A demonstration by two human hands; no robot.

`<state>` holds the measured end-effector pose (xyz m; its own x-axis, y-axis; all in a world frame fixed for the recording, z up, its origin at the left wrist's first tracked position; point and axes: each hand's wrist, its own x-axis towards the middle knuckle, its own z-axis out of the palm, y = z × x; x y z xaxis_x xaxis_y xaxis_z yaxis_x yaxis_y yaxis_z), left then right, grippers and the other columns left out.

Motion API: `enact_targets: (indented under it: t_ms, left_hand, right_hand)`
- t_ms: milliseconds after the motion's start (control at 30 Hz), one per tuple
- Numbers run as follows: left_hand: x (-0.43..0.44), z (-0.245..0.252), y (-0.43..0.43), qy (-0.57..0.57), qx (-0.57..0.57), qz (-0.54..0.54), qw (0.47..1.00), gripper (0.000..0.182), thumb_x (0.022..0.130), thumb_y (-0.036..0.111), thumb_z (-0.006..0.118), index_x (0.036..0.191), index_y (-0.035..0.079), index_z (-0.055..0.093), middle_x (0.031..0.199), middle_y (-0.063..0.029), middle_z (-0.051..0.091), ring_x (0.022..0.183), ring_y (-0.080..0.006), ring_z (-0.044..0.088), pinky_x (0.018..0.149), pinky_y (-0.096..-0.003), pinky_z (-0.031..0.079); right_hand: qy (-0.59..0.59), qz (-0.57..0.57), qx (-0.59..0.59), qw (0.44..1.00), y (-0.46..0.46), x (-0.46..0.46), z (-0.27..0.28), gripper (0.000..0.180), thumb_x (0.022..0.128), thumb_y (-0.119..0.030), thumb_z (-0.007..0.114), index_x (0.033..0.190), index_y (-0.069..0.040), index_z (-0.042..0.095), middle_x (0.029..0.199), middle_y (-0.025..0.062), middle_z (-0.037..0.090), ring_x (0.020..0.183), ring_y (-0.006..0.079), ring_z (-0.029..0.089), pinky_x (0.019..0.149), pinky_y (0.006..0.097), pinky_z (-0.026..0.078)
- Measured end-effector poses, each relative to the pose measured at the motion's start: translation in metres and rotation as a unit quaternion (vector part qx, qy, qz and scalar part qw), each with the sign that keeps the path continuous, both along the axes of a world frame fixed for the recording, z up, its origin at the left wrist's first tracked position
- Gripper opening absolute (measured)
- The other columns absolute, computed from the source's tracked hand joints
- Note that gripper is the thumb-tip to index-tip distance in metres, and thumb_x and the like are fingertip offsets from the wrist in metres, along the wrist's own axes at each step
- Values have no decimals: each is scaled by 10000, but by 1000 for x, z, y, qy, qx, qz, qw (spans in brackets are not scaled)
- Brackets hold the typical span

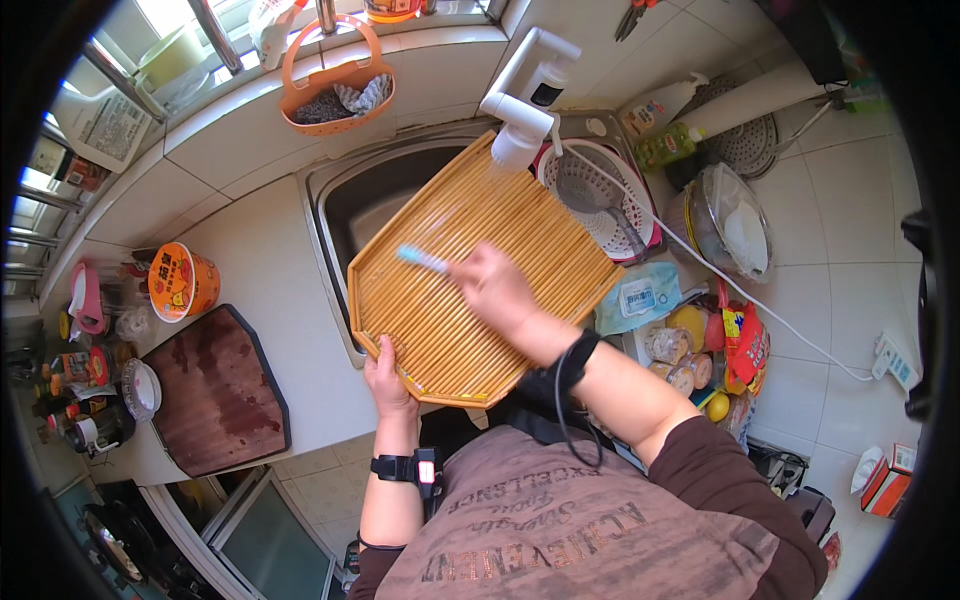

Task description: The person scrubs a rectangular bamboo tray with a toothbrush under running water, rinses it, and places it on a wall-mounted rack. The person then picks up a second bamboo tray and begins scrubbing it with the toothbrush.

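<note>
A ribbed tray of bamboo strips (450, 330) with cut corners rests tilted across the sink, and it hides much of the basin. My left hand (394, 382) grips its near left edge, thumb on top. In my right hand (491, 289) is a small brush like a toothbrush (424, 259), its light blue head over the tray's slats. Hand and brush are blurred; whether the bristles touch the slats I cannot tell. From the white faucet head (516, 148) water appears to fall on the tray's far corner, where the slats look wet.
The steel sink (319, 225) has a white colander (637, 176) at its right. A white cable (697, 259) crosses from the faucet to a power strip (895, 364). A wipes pack (641, 296) lies near my right arm. Leftward are a wet brown board (225, 397) and an orange tub (184, 281).
</note>
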<state>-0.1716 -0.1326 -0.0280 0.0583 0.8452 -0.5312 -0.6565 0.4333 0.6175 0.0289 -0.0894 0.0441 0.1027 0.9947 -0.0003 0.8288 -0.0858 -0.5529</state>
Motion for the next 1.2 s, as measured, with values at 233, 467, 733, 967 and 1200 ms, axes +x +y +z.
enact_targets:
  t_ms: [233,467,733,967,1200]
  left_hand:
    - [-5,6,-3,23,6,22,999,362,980,224,557,1227,-38,521,1130,-128,631,973,-212,638,847,-330,518]
    - [4,5,0,16,-1,12,1000,354,980,214,559,1227,-37,524,1124,-123,633,967,-207,638,844,-327,519]
    - [1,11,1,12,5,19,1000,344,979,222,566,1220,-22,541,1109,-111,641,954,-200,642,843,-323,522]
    - [15,9,8,-10,-10,32,999,356,982,217,560,1228,-37,526,1130,-117,628,979,-197,631,849,-319,517]
    - [12,12,11,16,21,32,999,366,983,237,560,1227,-33,525,1119,-111,629,967,-192,631,834,-314,519]
  right_hand:
    - [-24,-160,-31,986,33,79,-8,179,897,-206,652,1002,-83,728,848,115,575,791,267,589,671,366,472]
    - [93,-99,-29,990,-5,14,-4,161,910,-219,652,921,-68,707,791,72,526,723,214,546,643,355,461]
    - [1,-141,20,990,31,70,4,250,932,-266,624,902,-18,609,784,90,521,681,207,539,626,359,469]
    - [52,99,63,992,-19,-14,-7,92,873,-206,688,884,-139,751,810,73,543,739,204,563,638,357,479]
    - [2,-90,-40,995,20,47,5,148,913,-208,642,969,-105,732,856,65,545,764,183,552,653,315,473]
